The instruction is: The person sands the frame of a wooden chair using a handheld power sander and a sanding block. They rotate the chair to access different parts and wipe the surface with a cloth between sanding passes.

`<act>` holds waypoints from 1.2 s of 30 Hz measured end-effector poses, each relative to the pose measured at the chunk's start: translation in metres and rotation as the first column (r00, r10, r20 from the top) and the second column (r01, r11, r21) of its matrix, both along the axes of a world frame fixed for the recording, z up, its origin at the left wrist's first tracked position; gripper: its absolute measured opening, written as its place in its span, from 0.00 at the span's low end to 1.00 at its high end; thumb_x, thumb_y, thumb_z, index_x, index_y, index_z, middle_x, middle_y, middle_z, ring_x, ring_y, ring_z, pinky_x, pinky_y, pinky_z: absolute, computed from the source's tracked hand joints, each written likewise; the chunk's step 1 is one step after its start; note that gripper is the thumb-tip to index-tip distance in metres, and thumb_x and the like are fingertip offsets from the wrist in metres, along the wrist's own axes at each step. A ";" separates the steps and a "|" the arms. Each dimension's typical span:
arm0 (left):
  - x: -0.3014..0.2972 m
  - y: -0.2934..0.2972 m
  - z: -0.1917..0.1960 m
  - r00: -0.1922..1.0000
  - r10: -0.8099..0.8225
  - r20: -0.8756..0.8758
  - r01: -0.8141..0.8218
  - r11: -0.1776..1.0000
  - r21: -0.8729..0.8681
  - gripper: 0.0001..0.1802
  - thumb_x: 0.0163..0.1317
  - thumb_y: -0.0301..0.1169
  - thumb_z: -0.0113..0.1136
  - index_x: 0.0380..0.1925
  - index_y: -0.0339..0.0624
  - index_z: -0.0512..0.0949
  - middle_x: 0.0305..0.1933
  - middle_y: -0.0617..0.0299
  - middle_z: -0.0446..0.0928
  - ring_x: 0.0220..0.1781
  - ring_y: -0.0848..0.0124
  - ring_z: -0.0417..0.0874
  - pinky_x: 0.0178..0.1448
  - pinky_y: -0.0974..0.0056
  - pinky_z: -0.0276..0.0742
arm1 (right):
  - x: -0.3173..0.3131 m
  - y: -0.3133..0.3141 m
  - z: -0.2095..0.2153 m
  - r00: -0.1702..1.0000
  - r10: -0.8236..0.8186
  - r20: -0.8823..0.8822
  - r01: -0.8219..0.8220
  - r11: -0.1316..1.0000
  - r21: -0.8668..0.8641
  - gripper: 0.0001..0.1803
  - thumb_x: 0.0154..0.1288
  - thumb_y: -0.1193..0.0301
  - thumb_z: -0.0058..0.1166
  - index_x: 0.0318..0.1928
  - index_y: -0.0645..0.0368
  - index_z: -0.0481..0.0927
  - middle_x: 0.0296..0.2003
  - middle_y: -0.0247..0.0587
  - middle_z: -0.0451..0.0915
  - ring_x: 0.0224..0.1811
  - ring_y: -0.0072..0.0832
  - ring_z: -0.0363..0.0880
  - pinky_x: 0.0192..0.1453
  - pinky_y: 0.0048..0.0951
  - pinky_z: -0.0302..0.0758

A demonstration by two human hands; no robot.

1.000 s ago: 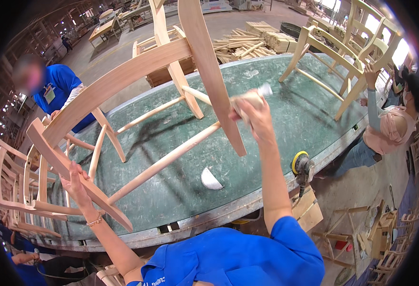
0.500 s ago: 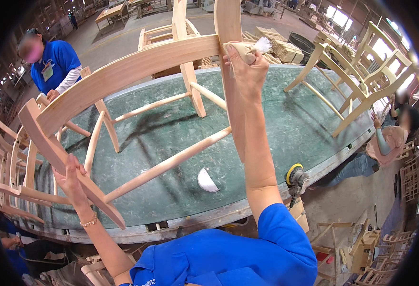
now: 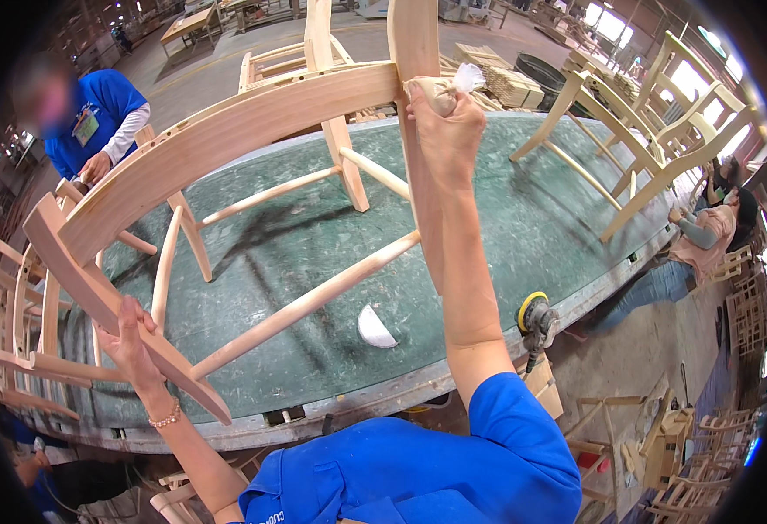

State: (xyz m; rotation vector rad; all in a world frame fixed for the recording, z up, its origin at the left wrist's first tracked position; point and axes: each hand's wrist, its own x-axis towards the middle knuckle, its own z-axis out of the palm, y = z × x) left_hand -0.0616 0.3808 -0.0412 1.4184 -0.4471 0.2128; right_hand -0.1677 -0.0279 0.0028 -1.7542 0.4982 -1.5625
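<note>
1. The pale unfinished wooden chair frame (image 3: 226, 175) lies tipped on its side on the green, scuffed workbench top (image 3: 505, 227), its curved back rail sweeping from nine o'clock up to twelve o'clock.
2. The left hand (image 3: 130, 345), at eight o'clock, is closed around the chair's flat lower leg; the right hand (image 3: 444, 122), at twelve o'clock, is clenched on a wad of beige cloth or paper with a white tuft (image 3: 453, 86), pressed where the rail meets an upright post.
3. Risk, as I judge it: the right arm is stretched far out, so a hard push could swing the frame about the left hand's hold and let it slide on the bench.
4. The wad could slip off the narrow post edge, and knuckles would strike bare wood.
5. A yellow-and-black round power sander (image 3: 533, 319) sits at the bench edge near four o'clock, beside a white half-disc (image 3: 374, 327); a shifting chair leg could knock it off.
6. A person in a blue shirt (image 3: 95, 118) works at ten o'clock, near the frame's far end.
</note>
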 end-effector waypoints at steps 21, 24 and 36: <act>-0.001 -0.009 0.009 1.000 -0.007 -0.003 0.007 1.000 -0.015 0.13 0.65 0.33 0.60 0.42 0.43 0.67 0.25 0.66 0.67 0.21 0.80 0.68 0.23 0.76 0.64 | -0.014 0.005 -0.023 0.992 -0.125 0.031 0.124 0.862 -0.492 0.12 0.52 0.69 0.64 0.37 0.54 0.78 0.51 0.44 0.80 0.57 0.41 0.74 0.59 0.39 0.69; 0.002 -0.008 0.010 1.000 -0.004 0.008 0.004 1.000 -0.024 0.14 0.65 0.33 0.60 0.43 0.42 0.67 0.24 0.67 0.67 0.20 0.80 0.69 0.23 0.76 0.64 | -0.017 0.010 -0.023 0.947 -0.290 -0.141 0.089 0.654 -0.751 0.14 0.50 0.61 0.61 0.36 0.51 0.77 0.62 0.40 0.73 0.71 0.42 0.59 0.73 0.52 0.48; 0.011 -0.007 0.010 0.997 -0.034 0.068 0.034 0.999 -0.001 0.14 0.65 0.34 0.59 0.44 0.41 0.68 0.25 0.66 0.68 0.21 0.79 0.70 0.24 0.76 0.64 | -0.012 0.004 -0.007 0.860 -0.463 -0.215 0.067 0.520 -0.851 0.15 0.53 0.59 0.56 0.34 0.57 0.81 0.57 0.44 0.77 0.70 0.41 0.61 0.74 0.61 0.42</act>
